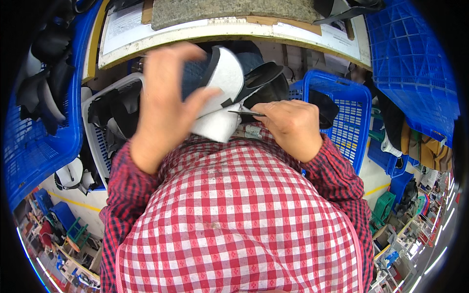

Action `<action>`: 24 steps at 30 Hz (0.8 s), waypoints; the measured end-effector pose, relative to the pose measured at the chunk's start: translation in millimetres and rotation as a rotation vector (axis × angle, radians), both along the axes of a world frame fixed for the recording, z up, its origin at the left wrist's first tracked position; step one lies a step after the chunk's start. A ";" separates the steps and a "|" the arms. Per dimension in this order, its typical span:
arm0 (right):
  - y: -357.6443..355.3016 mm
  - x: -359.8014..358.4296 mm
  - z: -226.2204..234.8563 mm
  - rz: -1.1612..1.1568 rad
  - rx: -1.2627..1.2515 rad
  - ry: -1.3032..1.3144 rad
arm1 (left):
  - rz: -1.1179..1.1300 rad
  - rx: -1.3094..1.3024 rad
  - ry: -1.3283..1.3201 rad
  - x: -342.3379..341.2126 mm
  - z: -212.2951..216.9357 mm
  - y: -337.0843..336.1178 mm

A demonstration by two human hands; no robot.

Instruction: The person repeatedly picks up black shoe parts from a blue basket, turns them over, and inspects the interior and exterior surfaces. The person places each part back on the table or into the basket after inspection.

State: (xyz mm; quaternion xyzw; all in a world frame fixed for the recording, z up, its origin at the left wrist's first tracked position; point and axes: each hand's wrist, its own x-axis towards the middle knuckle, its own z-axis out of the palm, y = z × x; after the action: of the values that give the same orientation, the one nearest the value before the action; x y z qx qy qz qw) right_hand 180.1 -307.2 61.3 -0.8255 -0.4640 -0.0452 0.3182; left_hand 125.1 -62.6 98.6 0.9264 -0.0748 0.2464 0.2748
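On my lap lies a shoe upper with a white lining and black edge (225,78). Its lower white part (217,126) rests against the checked apron. My left hand (168,97) is blurred by motion above its left side, fingers and thumb spread; the thumb overlaps the white lining, and contact cannot be made out. My right hand (295,124) is closed around a thin, pointed metal blade tool (251,114), whose tip points left at the white material. The tool's handle is hidden in the fist. Black curved shoe parts (266,80) lie just behind the tool.
A worktable edge with a ruler strip (224,27) and a worn grey board (234,12) is ahead. Crates surround me: a white basket (90,112) and large blue crate (73,132) at left, blue basket (359,132) and stacked blue crate (415,58) at right.
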 end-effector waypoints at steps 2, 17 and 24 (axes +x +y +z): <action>4.2 5.6 15.5 0.024 -0.129 -0.067 | -0.060 -0.119 0.282 16.3 15.2 9.8; 73.2 63.0 -46.7 0.419 -0.548 0.124 | -0.205 -0.142 0.247 -15.4 -74.3 6.0; 88.9 131.0 -53.7 0.490 -0.686 1.025 | -0.383 0.031 0.131 -75.7 -108.2 14.8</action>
State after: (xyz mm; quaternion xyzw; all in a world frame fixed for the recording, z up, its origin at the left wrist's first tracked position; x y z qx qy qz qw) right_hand 311.1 -218.3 7.6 -0.6675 -0.4164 0.5772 0.2186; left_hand 49.4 -47.8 -9.6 0.9134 -0.2354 0.1275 0.3067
